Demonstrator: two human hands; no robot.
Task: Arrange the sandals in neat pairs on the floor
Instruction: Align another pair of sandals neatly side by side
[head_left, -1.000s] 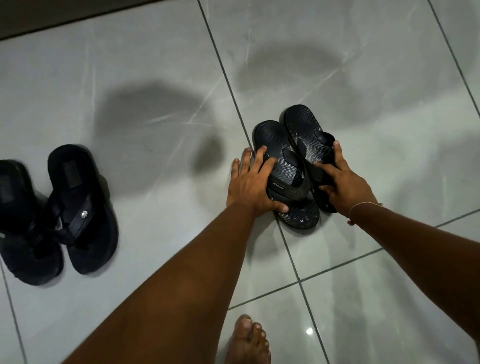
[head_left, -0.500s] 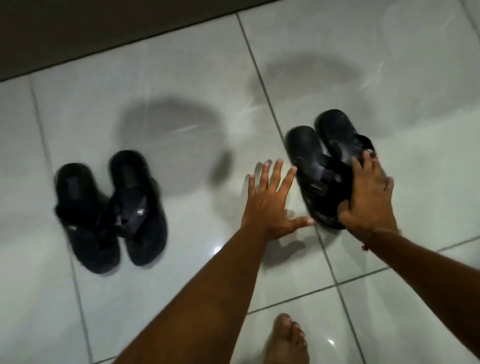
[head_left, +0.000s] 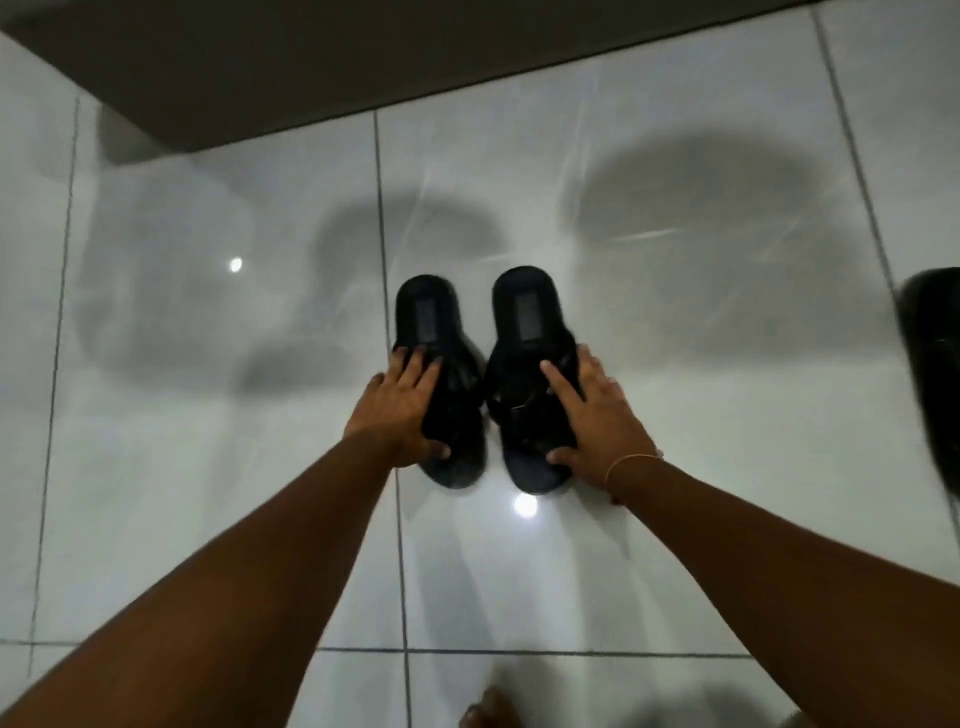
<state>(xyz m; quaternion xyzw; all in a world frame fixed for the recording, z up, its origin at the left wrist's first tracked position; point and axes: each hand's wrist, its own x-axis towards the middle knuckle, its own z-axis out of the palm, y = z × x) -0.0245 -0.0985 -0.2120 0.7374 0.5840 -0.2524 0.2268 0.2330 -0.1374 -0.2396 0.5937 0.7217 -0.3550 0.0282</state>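
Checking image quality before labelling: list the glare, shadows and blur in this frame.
Head view: two glare spots on the glossy floor tiles; soft shadow blobs behind the left sandal and right sandal; dim light hides strap detail; dark sandal at right edge smeared, cropped.

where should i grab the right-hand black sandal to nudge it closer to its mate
Take the right sandal across its strap, at the middle, coming from above and its outer right side, as the right hand does. It lies flat, sole down, so the raised strap is the only graspable part. The left sandal blocks the inner side.
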